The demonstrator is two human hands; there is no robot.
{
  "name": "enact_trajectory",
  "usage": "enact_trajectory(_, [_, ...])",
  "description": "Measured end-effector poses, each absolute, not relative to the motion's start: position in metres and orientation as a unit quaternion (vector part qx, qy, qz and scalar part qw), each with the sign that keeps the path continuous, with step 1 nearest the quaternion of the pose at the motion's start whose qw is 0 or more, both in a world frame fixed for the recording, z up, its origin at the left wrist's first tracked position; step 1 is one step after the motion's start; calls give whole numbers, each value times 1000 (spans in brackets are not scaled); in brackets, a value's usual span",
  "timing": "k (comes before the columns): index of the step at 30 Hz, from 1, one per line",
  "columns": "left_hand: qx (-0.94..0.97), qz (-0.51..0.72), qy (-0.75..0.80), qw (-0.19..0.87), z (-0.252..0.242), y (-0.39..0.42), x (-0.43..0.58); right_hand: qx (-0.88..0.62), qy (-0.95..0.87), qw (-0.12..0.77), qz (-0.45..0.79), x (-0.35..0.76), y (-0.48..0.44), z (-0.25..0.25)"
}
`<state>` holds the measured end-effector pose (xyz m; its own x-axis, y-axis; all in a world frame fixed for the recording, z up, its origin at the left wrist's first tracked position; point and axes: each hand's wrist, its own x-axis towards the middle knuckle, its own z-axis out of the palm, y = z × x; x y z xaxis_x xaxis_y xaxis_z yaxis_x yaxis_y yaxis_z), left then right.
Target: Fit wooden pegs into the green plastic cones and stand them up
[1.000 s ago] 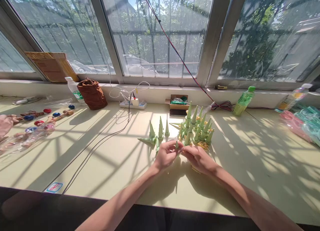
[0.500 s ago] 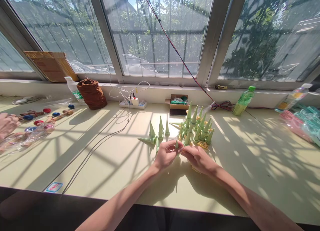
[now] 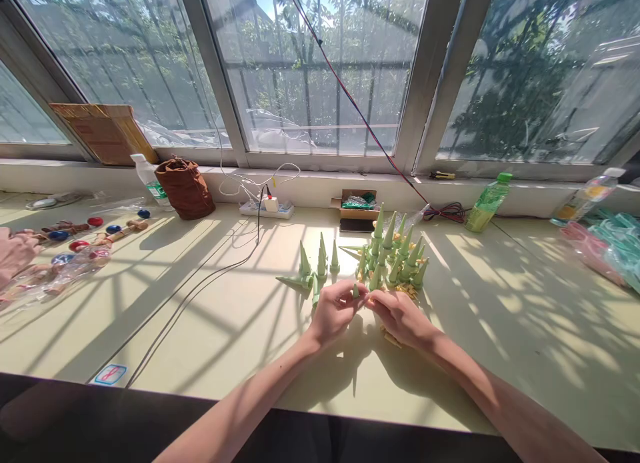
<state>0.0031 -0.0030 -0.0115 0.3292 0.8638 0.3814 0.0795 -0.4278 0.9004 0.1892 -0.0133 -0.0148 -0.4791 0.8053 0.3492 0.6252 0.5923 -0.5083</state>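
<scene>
My left hand (image 3: pixel 333 313) is closed round a small green cone (image 3: pixel 355 291), whose tip shows between thumb and fingers. Right beside it, my right hand (image 3: pixel 401 317) is pinched, fingertips close to the cone's side; what they grip is too small to make out. Just beyond the hands stands a dense cluster of green cones (image 3: pixel 387 239), mostly upright, with small yellow pieces (image 3: pixel 407 290) at its foot and partly under my right hand. To the left is a smaller group of green cones (image 3: pixel 321 256), one of them lying on its side (image 3: pixel 293 281).
Behind the cones sits an open cardboard box (image 3: pixel 359 203). A power strip (image 3: pixel 267 209) trails a black cable across the table (image 3: pixel 200 343). A brown pouch (image 3: pixel 185 188), a green bottle (image 3: pixel 489 203) and plastic bags (image 3: pixel 607 246) stand around. Another person's hand (image 3: pixel 15 253) is near wooden toys at left.
Both my hands have shifted very slightly to the right, the cone with them. The other person's hand at far left has moved a little.
</scene>
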Motion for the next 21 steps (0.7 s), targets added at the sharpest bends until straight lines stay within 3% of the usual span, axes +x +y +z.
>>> enact_trajectory(13, [726, 465, 337, 378, -10, -5, 2, -429, -850, 270, 142, 189, -13, -15])
enact_trajectory(21, [765, 456, 341, 301, -10, -5, 0, -425, -848, 281, 147, 189, -12, -17])
